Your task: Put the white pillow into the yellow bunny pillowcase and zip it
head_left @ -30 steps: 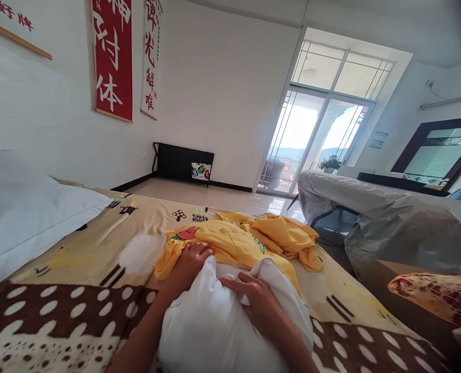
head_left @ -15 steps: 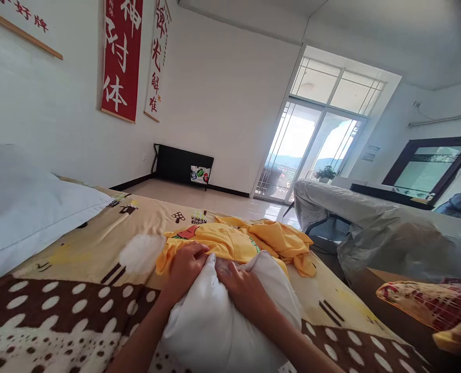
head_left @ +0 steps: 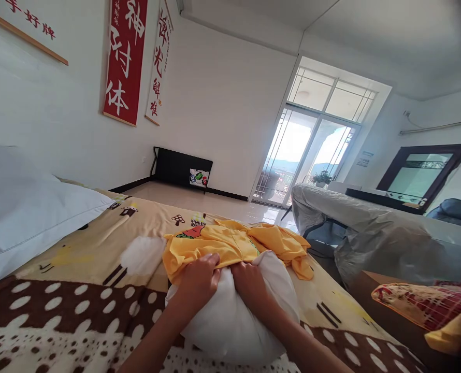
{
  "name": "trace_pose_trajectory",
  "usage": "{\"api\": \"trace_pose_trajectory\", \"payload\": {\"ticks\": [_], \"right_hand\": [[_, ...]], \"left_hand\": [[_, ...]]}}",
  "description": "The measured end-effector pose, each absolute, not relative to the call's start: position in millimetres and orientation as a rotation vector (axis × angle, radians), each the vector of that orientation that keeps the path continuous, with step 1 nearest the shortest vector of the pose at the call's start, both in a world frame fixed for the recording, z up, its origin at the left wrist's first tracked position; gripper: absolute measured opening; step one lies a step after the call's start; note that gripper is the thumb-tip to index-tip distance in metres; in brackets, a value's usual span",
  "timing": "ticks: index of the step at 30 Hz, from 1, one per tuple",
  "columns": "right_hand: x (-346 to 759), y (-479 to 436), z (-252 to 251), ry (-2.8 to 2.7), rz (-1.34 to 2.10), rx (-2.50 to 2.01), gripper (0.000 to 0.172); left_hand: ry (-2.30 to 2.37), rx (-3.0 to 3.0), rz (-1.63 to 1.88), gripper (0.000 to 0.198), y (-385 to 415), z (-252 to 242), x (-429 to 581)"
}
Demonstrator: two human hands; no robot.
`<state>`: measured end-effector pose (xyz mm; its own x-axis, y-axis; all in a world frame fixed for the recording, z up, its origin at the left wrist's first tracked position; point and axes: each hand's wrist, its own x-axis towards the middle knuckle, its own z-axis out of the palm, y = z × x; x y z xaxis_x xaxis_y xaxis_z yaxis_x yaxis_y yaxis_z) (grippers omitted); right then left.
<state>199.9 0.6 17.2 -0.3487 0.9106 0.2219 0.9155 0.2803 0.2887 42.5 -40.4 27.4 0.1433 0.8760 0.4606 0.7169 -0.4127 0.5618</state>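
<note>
A white pillow (head_left: 226, 321) lies on the bed in front of me, its far end tucked under the edge of a yellow pillowcase (head_left: 218, 240) with a carrot print. My left hand (head_left: 201, 282) is closed on the near edge of the pillowcase, fingers curled over the cloth, beside the pillow's left corner. My right hand (head_left: 249, 282) presses into the pillow, closed on its white fabric. Its fingertips are hidden under the yellow edge. The rest of the pillowcase lies bunched and flat beyond both hands.
A patterned blanket (head_left: 137, 248) covers the bed. Another white pillow (head_left: 40, 217) rests at the left. To the right stand a cardboard box (head_left: 374, 295) with a red netted bundle (head_left: 428, 303) and plastic-covered furniture (head_left: 331, 202). A black folded frame (head_left: 176, 168) leans against the far wall.
My right hand has pushed forward, its fingertips passing under the yellow edge. My left hand has shifted right and nearer me, now gripping the cloth edge. The pillow sits farther into the pillowcase.
</note>
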Motion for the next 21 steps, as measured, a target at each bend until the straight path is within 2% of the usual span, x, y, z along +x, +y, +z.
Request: {"api": "trace_pose_trajectory", "payload": {"ticks": [2,5,6,10,12,17,21], "right_hand": [[207.5,-1.4,16.1,-2.471,-0.58,-1.8,0.027],[218.9,-6.9,9.8,-2.412,-0.566,-1.799,0.03],[223.0,-9.0,6.3,-2.404,-0.555,-1.76,0.033],[240.4,-17.7,-7.4,-2.404,-0.609,-1.389,0.058],[247.1,-24.6,-6.2,-2.335,-0.729,-1.183,0.062],[238.9,-64.7,18.1,-2.108,-0.991,-0.795,0.043],[212.4,-100.4,1.8,-2.176,-1.013,-0.634,0.024]], "left_hand": [[1.69,2.22,1.037,0.02,-38.4,23.8,48.0],[1.889,2.148,0.936,0.046,-32.2,15.6,51.3],[1.935,2.139,0.901,0.048,-30.1,12.5,50.6],[1.866,2.242,0.773,0.024,-24.3,2.3,44.4],[1.811,2.259,0.784,0.025,-22.4,-0.3,42.8],[1.803,2.183,0.941,0.035,-17.4,-1.5,43.7],[1.786,2.137,1.015,0.037,-13.9,-2.4,44.7]]}}
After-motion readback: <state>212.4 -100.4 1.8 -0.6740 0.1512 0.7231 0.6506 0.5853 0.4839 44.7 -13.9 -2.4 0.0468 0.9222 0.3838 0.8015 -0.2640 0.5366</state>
